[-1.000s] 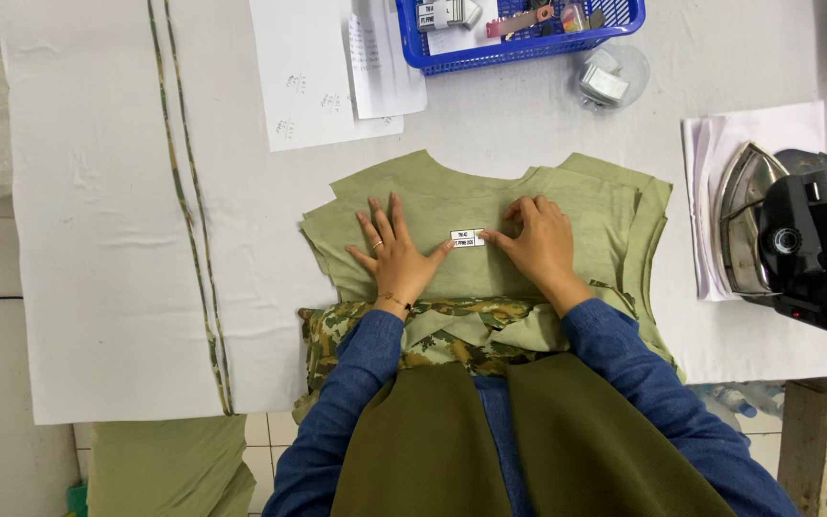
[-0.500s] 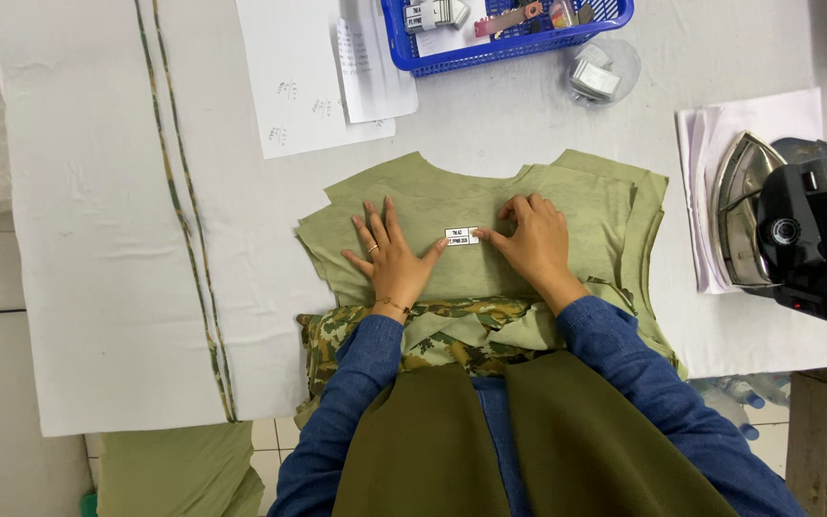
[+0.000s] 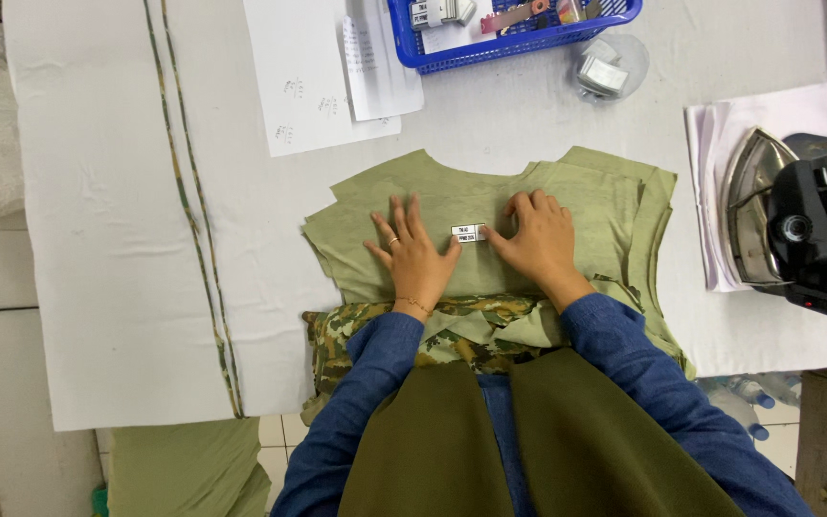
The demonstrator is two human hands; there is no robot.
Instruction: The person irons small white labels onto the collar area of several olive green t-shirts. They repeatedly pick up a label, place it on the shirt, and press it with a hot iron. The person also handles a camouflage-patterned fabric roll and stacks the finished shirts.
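Small white label (image 3: 468, 233) already sat on olive garment piece (image 3: 490, 225) below neckline; left hand (image 3: 415, 257) lay flat, fingers spread; right hand (image 3: 535, 239) flat, fingertips touching label; iron (image 3: 801, 225) stood untouched, pressing looked undone

— How many hands are showing over the table?
— Two are lying flat, a left hand (image 3: 415, 254) and a right hand (image 3: 538, 239), with one small white label (image 3: 468, 233) sitting between them.
— And the cloth?
— One stack of olive pieces (image 3: 490, 206) is lying there, though I cannot count its layers, and one camouflage piece (image 3: 452, 330) is peeking out below it.
— Anything else lying around?
— One iron (image 3: 801, 230) is resting on the right, one blue basket (image 3: 519, 33) is sitting at the top, one clear round tub (image 3: 610, 67) is standing beside it, and two sheets of paper (image 3: 323, 81) are lying to its left.
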